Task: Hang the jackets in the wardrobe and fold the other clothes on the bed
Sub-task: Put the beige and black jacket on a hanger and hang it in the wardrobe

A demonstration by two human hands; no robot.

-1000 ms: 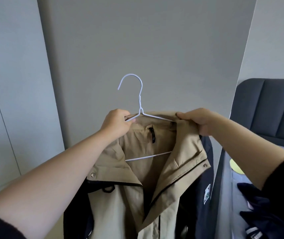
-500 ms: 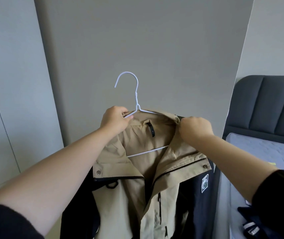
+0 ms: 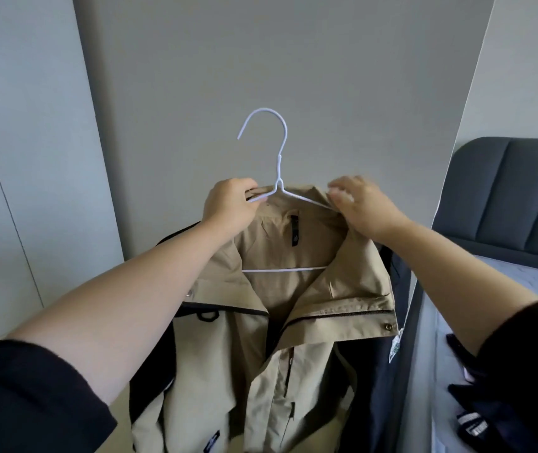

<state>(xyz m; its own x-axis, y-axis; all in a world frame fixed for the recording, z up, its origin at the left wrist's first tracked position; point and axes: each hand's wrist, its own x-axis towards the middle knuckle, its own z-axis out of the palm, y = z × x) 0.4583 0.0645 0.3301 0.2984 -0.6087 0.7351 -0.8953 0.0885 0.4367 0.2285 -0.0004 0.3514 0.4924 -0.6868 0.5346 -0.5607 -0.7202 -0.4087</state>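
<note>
So the beige and navy jacket [image 3: 310,243] is already on the thin white wire hanger [image 3: 279,165]. It's held up in front of a plain grey panel [image 3: 293,60], which could be wall or a door, can't tell. The front hangs open and faces the camera.

The left hand [image 3: 228,204] is curled round the hanger's left shoulder wire with a bit of collar bunched in, right beside the twisted neck. The right hand [image 3: 362,204] is pinching the collar edge over the right shoulder wire, fingers bent, a touch further from the neck.

The bit that matters imo is how the hanger sits. Its long axis runs straight across, left to right, roughly level. The hook sticks up from the middle, between the two hands and above both, with its open end pointing to the person's left. That makes the left hand the nearer one to take the neck. It's also on the same side as the white wardrobe doors [image 3: 16,191], which look closed from here.

No rail in view, so no idea how high the hook has to go. My guess is the collar's about sorted and next the whole lot swings left, hook leading.

Off to the right is the bed [image 3: 502,289], grey mattress and a dark padded headboard [image 3: 522,191]. Some dark navy clothes [image 3: 502,407] are lying on it, not folded as far as I can see.
</note>
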